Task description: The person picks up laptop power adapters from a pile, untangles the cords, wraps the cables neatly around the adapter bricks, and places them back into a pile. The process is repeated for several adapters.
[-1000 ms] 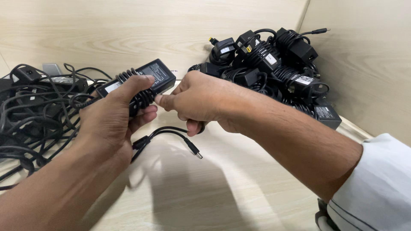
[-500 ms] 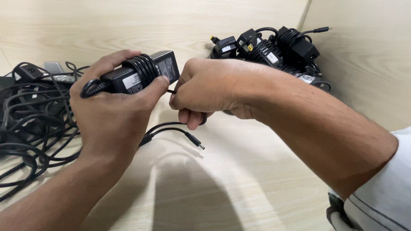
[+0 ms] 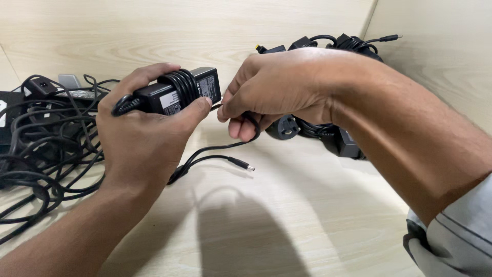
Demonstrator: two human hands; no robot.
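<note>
1. The left hand [image 3: 141,136] is clenched around a black rectangular plastic power adapter [image 3: 177,92], held up above the pale wooden surface [image 3: 287,215], thumb pressed on its labelled face.
2. A thin black cable [image 3: 179,86] is coiled in several turns around the adapter's middle.
3. The right hand [image 3: 279,90] sits just beside it, fingers pinching the loose part of that cable.
4. The cable's slim metal-tipped plug [image 3: 241,164] hangs low, near the surface.
5. A tangle of loose black cords [image 3: 41,149] lies to the left.
6. A heap of bundled black adapters [image 3: 333,46] sits behind the right wrist.
</note>
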